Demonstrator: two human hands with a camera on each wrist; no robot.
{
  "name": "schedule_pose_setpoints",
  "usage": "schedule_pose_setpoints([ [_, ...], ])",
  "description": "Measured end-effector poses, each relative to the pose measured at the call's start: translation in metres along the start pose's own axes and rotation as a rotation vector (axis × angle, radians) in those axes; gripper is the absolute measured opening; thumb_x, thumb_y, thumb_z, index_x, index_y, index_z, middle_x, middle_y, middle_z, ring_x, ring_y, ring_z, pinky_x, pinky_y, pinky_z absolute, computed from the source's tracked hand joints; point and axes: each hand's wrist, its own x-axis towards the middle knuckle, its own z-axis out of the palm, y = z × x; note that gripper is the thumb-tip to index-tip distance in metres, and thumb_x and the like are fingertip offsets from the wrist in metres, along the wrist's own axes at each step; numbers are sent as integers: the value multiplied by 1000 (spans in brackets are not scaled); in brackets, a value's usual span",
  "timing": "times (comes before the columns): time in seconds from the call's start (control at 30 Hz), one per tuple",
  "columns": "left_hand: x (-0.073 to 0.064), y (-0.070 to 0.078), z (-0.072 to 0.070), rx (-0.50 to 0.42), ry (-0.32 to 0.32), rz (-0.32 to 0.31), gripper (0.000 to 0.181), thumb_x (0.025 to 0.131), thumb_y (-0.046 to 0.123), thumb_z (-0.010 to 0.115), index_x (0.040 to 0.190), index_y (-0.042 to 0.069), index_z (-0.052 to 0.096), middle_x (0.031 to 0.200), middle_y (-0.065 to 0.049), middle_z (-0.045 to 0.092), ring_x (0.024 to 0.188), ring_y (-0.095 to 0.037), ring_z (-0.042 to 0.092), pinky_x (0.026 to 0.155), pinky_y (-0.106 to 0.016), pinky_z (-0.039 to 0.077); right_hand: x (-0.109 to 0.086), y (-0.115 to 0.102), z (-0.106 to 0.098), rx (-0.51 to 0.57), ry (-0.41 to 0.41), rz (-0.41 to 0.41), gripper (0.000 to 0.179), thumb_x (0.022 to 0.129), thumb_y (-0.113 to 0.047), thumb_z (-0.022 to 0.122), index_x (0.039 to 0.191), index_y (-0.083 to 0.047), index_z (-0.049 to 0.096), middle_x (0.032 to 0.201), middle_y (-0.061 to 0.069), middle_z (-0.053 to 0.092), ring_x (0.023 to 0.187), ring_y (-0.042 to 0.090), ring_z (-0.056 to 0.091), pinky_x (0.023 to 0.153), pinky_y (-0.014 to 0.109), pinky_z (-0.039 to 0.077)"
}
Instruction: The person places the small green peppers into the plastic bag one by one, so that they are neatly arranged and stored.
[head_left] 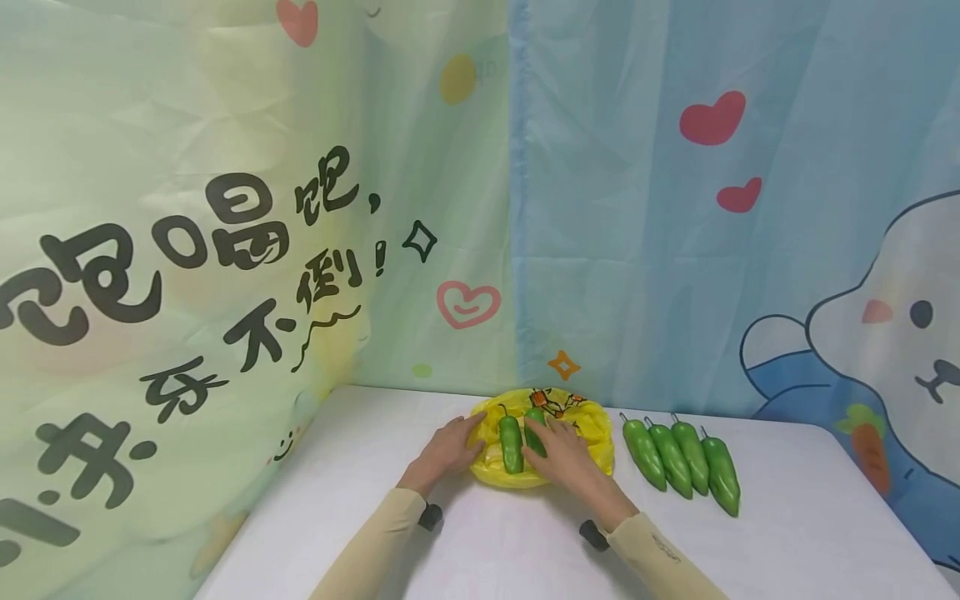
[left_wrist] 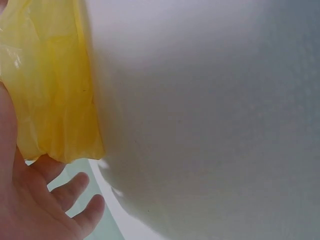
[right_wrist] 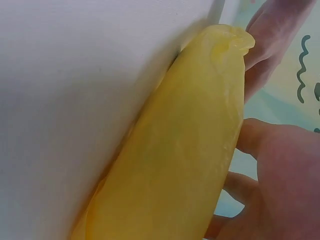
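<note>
A crinkled yellow plastic bag [head_left: 501, 477] with a printed pattern lies spread in a rounded shape on the white table. A green pepper [head_left: 511, 443] rests on it, left of a second green pepper [head_left: 536, 429]. My right hand [head_left: 566, 454] is over that second pepper, with thumb and fingers around it. In the right wrist view the bag's side hides part of my right hand [right_wrist: 285, 185]. At the bag's left edge, my left hand [head_left: 448, 454] touches the plastic with loosely spread fingers. The left wrist view shows this left hand [left_wrist: 40, 200] beside the yellow plastic.
Several green peppers [head_left: 678, 458] lie side by side on the table right of the bag. The white table [head_left: 337, 467] meets a printed curtain [head_left: 600, 250] at its far edge. Another printed cloth [head_left: 187, 333] hangs along the left side.
</note>
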Motion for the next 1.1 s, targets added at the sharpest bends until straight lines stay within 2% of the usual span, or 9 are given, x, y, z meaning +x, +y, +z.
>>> schedule_pose_setpoints([
  [0.77, 0, 0, 0, -12, 4, 1, 56, 102, 35, 51, 154, 20, 41, 149, -15, 53, 143, -37, 44, 118, -52, 40, -21, 11, -21, -18, 79, -75, 61, 101, -35, 58, 155, -15, 39, 157, 31, 33, 143, 55, 31, 109, 79, 28],
  [1.1, 0, 0, 1, -30, 2, -10, 55, 102, 34, 51, 154, 19, 41, 149, -14, 53, 143, -37, 44, 118, -52, 39, -30, 25, -27, -71, 125, -60, 60, 100, -34, 59, 154, -14, 40, 154, 34, 36, 141, 56, 33, 106, 79, 31],
])
